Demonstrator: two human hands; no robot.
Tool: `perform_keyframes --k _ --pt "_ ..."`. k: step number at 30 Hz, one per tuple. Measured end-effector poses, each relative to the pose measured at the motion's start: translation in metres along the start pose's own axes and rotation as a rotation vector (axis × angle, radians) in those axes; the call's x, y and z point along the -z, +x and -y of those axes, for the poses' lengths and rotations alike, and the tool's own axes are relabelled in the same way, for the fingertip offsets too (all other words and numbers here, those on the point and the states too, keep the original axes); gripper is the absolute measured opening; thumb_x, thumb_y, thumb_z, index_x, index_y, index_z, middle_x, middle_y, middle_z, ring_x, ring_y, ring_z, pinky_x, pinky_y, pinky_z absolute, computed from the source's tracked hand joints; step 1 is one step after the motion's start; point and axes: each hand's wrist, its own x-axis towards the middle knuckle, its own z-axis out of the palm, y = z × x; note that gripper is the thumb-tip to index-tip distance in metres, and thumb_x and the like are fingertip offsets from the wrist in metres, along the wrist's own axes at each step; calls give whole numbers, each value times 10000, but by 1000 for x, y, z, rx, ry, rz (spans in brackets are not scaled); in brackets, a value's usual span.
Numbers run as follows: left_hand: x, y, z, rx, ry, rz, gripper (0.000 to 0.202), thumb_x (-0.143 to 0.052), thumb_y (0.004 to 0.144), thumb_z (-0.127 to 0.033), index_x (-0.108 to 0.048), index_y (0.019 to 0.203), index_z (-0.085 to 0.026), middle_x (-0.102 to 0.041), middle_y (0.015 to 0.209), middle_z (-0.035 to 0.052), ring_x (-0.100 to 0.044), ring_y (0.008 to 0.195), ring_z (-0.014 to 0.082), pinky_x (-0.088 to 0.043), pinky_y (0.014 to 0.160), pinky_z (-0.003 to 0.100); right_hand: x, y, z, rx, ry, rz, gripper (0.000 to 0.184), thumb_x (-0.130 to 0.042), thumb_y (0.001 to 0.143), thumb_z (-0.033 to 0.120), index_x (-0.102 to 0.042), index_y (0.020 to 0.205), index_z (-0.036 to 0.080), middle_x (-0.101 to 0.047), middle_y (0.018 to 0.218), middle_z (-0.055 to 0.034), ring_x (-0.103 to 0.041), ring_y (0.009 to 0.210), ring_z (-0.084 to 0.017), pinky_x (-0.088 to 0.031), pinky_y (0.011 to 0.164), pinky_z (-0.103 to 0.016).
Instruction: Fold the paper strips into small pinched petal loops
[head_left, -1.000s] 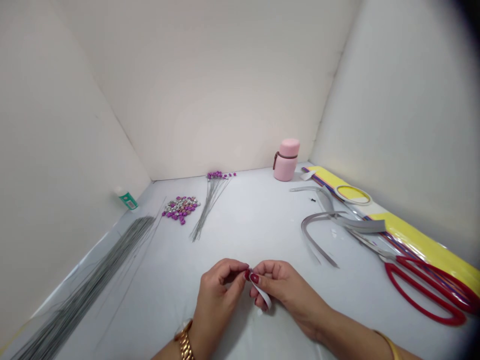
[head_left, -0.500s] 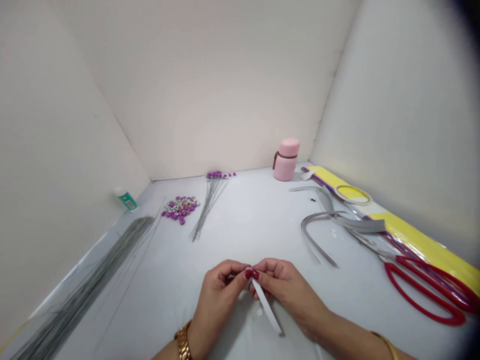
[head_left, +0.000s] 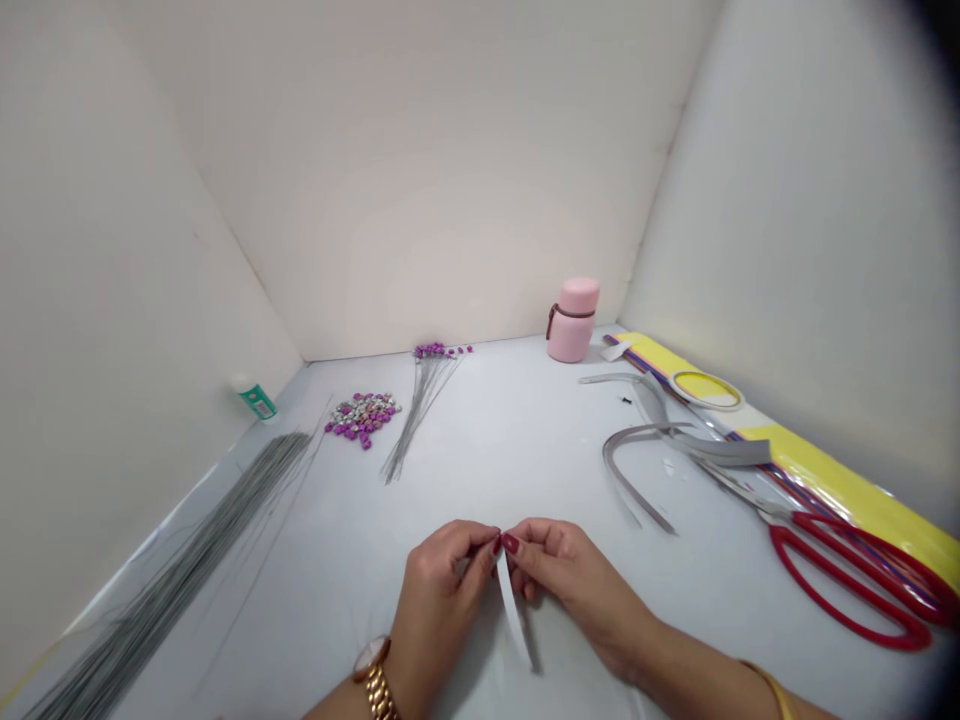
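Note:
My left hand [head_left: 450, 580] and my right hand [head_left: 574, 575] meet low in the middle of the view, thumbs and fingertips pinched together. Between them they hold the top end of a narrow white paper strip [head_left: 513, 615], which hangs down towards me. The folded or rolled end at the fingertips is mostly hidden. Beyond my hands lies a heap of small purple and silver folded pieces [head_left: 364, 415]. Beside it is a bunch of thin wires [head_left: 412, 425] with purple pieces [head_left: 431, 350] at their far ends.
Many bare wires [head_left: 187, 560] lie along the left, near a green-and-white glue stick [head_left: 259, 402]. A pink flask [head_left: 574, 320] stands at the back. On the right are grey strips [head_left: 637, 470], red-handled scissors [head_left: 847, 590], a tape roll [head_left: 705, 390] and yellow packaged sheets [head_left: 847, 480].
The strip's lower end has swung left and hangs more upright. My left wrist has turned, so the watch face now shows. Both hands keep their pinch.

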Motion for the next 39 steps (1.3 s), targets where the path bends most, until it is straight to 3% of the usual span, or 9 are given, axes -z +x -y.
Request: perform_keyframes --k 4,9,16,25,31,39 --pt "2 -1 -2 -57 -53 69 209 -497 809 -152 -672 905 -214 -684 886 54 -609 825 183 -456 766 272 0 0 2 -1 28 -26 305 -664 668 427 -635 683 123 -536 522 21 -424 473 -77 -310 488 -203" --pt "0 3 4 127 -274 64 159 -548 793 -244 -672 869 -181 -677 827 67 -623 757 187 -488 691 273 1 1 0 -4 22 -5 297 -660 674 423 -646 696 128 -547 530 15 -426 476 -81 -310 487 -206" --pt "1 5 4 40 -217 56 133 -561 783 -237 -682 773 -180 -632 753 50 -593 711 165 -463 659 255 3 2 -4 -17 47 -24 286 -678 660 409 -638 672 126 -531 504 27 -416 458 -73 -300 470 -195" --pt "-3 4 7 245 -269 -17 109 -534 776 -228 -617 753 -161 -648 690 33 -585 644 163 -456 593 245 1 0 -4 -79 22 30 245 -674 675 351 -602 753 130 -639 607 -18 -538 512 -98 -338 484 -207" --pt "-1 0 2 22 -81 -70 129 -515 782 -145 -617 715 -187 -612 707 20 -569 668 151 -437 617 238 -1 -4 -2 -86 49 38 296 -657 676 410 -556 636 135 -642 581 -25 -532 485 -102 -329 459 -211" --pt "3 -1 3 -139 -97 20 166 -513 776 -83 -652 772 -175 -628 794 64 -595 738 165 -460 681 252 0 -3 0 -60 122 34 323 -632 708 439 -620 693 117 -626 599 -18 -548 533 -98 -376 545 -212"
